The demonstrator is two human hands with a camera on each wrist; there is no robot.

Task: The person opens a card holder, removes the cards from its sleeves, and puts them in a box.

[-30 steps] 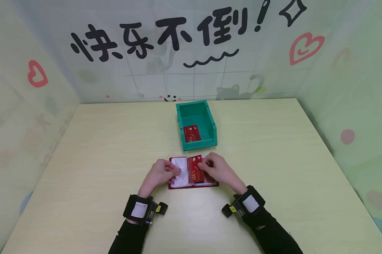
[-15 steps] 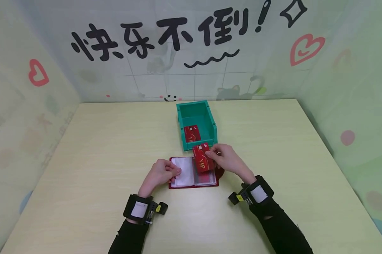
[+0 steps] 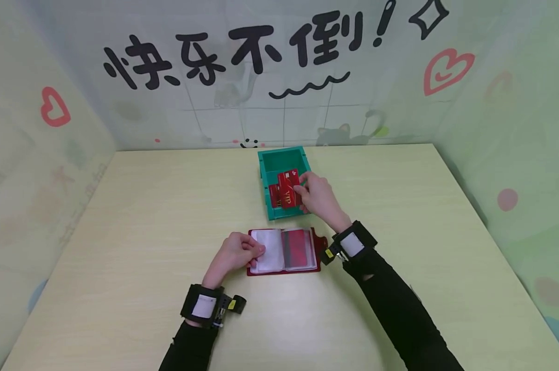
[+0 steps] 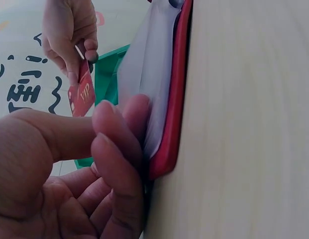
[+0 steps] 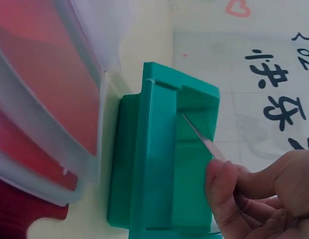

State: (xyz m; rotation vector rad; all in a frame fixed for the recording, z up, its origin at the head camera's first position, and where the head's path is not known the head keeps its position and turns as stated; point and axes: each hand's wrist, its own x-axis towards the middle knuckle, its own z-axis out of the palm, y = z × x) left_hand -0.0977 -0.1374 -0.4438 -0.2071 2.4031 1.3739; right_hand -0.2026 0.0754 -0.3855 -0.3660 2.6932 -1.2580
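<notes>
A red VIP card (image 3: 289, 189) is pinched by its right edge in my right hand (image 3: 319, 198), held over the green bin (image 3: 286, 153). Another red card (image 3: 274, 196) lies in the bin, partly covered by the held one. Nearer me, a card holder (image 3: 266, 274) with a dark red cover lies spread on the table, its clear sleeves facing up. A pinkish red card (image 3: 298, 248) shows through a right-hand sleeve. At the holder's left edge, the fingers of my left hand (image 3: 236, 253) pinch the sleeve pages, seen close in the left wrist view beside the red cover (image 4: 176, 99).
The pale wooden table (image 3: 168, 206) meets a printed backdrop (image 3: 214, 118) just behind the bin. Printed side panels stand left and right. The bin's front wall (image 5: 159, 149) rises close beyond the holder.
My right hand has drawn the VIP card up out of the holder and carried it forward over the bin. My left hand has stayed at the holder's left edge.
</notes>
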